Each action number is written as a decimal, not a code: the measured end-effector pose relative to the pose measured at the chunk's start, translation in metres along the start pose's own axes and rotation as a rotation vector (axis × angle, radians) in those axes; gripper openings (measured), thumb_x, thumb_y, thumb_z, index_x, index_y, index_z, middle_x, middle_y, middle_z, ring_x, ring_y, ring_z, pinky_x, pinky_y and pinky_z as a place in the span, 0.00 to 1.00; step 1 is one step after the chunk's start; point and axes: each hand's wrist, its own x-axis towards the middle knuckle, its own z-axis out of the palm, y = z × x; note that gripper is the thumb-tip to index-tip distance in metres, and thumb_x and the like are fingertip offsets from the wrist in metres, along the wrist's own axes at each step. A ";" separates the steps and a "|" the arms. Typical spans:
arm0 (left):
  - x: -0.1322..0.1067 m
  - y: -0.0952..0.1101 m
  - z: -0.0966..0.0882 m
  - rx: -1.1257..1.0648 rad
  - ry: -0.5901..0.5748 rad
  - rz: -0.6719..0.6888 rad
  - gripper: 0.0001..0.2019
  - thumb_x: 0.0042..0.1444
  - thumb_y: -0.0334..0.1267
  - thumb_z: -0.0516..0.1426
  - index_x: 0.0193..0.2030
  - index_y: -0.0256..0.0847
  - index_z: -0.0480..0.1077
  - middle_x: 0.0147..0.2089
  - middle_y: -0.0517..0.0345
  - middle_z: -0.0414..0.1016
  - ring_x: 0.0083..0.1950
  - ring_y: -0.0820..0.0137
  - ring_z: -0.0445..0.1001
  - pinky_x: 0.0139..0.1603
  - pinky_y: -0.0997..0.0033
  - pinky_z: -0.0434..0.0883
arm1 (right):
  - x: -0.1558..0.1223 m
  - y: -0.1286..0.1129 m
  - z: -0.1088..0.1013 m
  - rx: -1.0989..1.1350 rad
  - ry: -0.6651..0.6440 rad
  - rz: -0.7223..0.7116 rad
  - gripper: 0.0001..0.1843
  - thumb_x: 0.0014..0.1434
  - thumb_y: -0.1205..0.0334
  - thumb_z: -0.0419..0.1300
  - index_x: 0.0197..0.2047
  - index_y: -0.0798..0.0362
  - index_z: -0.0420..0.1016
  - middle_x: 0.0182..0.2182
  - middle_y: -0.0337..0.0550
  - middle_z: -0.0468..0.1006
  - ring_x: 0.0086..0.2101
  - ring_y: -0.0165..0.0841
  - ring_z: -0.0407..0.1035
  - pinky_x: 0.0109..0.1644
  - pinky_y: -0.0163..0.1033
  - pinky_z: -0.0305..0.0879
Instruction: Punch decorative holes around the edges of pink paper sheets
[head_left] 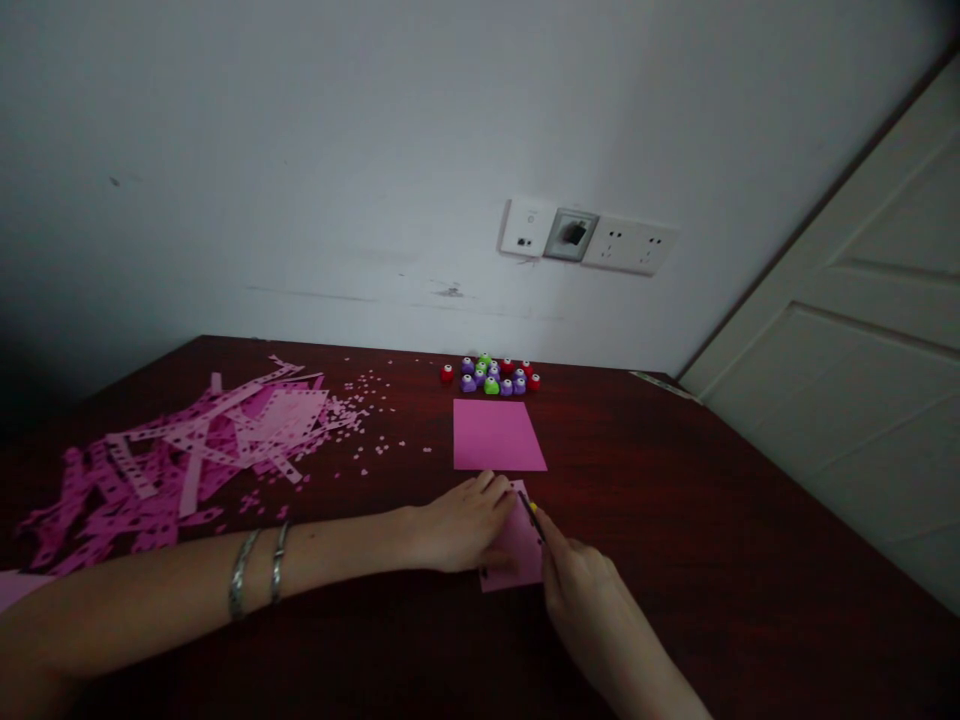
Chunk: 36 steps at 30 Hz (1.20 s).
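Head view: left grip (465, 525) is pressing flat-open, steadying pink paper (525, 565) while right grip (585, 590) is pinching a thin tool (529, 504).

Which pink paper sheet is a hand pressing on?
The nearer pink sheet, pressed by the left hand, where the right hand holds a thin tool; the farther pink sheet lies untouched.

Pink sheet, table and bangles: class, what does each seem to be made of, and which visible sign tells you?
Pink sheet: probably thin matte paper; it lies flat with crisp straight edges.
Table: dark reddish wood or wood veneer, lightly glossy; it has a faint sheen, but the grain is too dim to confirm.
Bangles: likely polished metal; they are silvery with bright glints.
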 end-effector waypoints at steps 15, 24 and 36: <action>0.008 -0.001 -0.008 0.058 -0.052 0.038 0.22 0.54 0.46 0.56 0.48 0.29 0.63 0.48 0.44 0.64 0.46 0.63 0.62 0.46 0.69 0.62 | 0.003 -0.009 -0.010 -0.150 -0.088 0.038 0.33 0.53 0.78 0.45 0.63 0.59 0.56 0.31 0.53 0.79 0.33 0.42 0.75 0.35 0.40 0.68; 0.010 0.000 -0.009 0.079 -0.050 0.051 0.23 0.54 0.45 0.55 0.51 0.30 0.61 0.49 0.44 0.65 0.47 0.63 0.63 0.46 0.68 0.63 | -0.009 -0.015 -0.014 -0.213 -0.127 0.058 0.34 0.52 0.78 0.46 0.63 0.58 0.57 0.30 0.52 0.79 0.31 0.42 0.75 0.32 0.39 0.69; 0.013 0.000 -0.006 0.099 -0.038 0.052 0.25 0.52 0.53 0.56 0.46 0.29 0.67 0.48 0.42 0.67 0.47 0.60 0.64 0.46 0.67 0.64 | -0.031 -0.014 -0.008 -0.223 -0.174 0.084 0.36 0.50 0.79 0.47 0.63 0.58 0.56 0.31 0.52 0.80 0.30 0.41 0.76 0.30 0.38 0.71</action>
